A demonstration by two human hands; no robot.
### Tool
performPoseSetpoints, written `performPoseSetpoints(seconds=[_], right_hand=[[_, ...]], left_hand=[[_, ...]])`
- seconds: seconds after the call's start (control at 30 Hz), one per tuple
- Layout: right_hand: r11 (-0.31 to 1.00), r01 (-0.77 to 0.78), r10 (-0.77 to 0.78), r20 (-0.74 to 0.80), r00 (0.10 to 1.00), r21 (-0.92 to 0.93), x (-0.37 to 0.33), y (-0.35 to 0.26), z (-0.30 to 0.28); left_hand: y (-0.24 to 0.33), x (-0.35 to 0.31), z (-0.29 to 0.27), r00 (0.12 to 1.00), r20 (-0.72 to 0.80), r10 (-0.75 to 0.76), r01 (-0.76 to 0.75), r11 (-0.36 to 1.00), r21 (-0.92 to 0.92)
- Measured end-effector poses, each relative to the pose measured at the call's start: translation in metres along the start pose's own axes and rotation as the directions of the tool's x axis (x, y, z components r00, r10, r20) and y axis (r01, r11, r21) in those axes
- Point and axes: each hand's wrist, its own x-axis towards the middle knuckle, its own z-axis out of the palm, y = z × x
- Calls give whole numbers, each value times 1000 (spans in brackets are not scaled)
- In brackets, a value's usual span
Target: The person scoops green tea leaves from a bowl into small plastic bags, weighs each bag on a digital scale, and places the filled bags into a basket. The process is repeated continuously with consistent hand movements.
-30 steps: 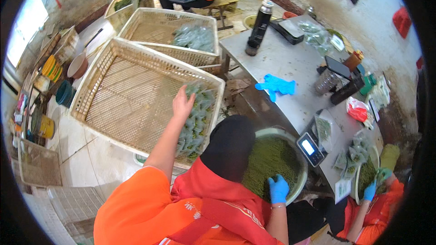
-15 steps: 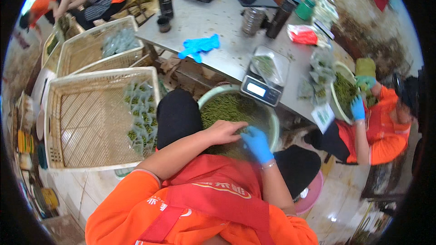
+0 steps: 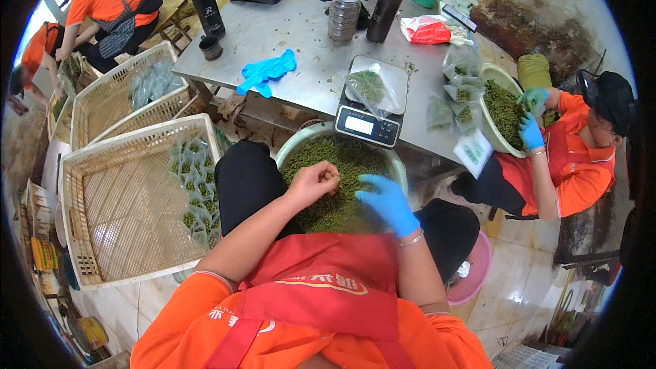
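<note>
My bare left hand (image 3: 311, 184) is above a pale green basin (image 3: 402, 172), its fingertips pinched together. Whatever they hold is too small to make out. To its right my right hand (image 3: 387, 202), in a blue glove, has its fingers apart with nothing visible in them. Small green berries like peppercorns (image 3: 345, 154) fill the basin between my knees. Just beyond, a digital scale (image 3: 367, 127) stands at the table edge, bearing a clear plastic bag (image 3: 369, 89) with some green berries inside.
A cream plastic crate (image 3: 123, 208) at left holds several filled bags (image 3: 196, 188). On the metal table (image 3: 294, 106) lie a blue glove (image 3: 266, 72), flasks (image 3: 386, 10) and more bags. A co-worker (image 3: 570, 150) at right handles berries in another basin (image 3: 490, 109). A pink basin (image 3: 473, 277) stands by my right leg.
My hands have parted: the left has drawn back leftward with its fingertips pinched, and the gloved right has opened beside it. The whole view has shifted somewhat.
</note>
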Motion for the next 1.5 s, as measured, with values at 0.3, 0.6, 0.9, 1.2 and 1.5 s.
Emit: performPoseSetpoints(seconds=[0.3, 0.6, 0.9, 1.2, 1.5], right_hand=[[751, 90, -268, -177, 947, -655, 112, -45, -9], [905, 198, -360, -431, 827, -377, 88, -18, -4], [903, 3, 65, -143, 988, 429, 38, -21, 24], [995, 82, -82, 0, 997, 48, 21, -7, 25], [993, -26, 22, 35, 999, 112, 11, 4, 31]], left_hand=[[29, -11, -3, 979, 62, 196, -202, 856, 475], [19, -6, -3, 961, 14, 277, -247, 835, 492], [24, 1, 17, 988, -99, 118, -144, 939, -313], [18, -3, 7, 998, 54, 39, -41, 999, 29], [25, -11, 4, 957, -3, 291, -239, 793, 561]])
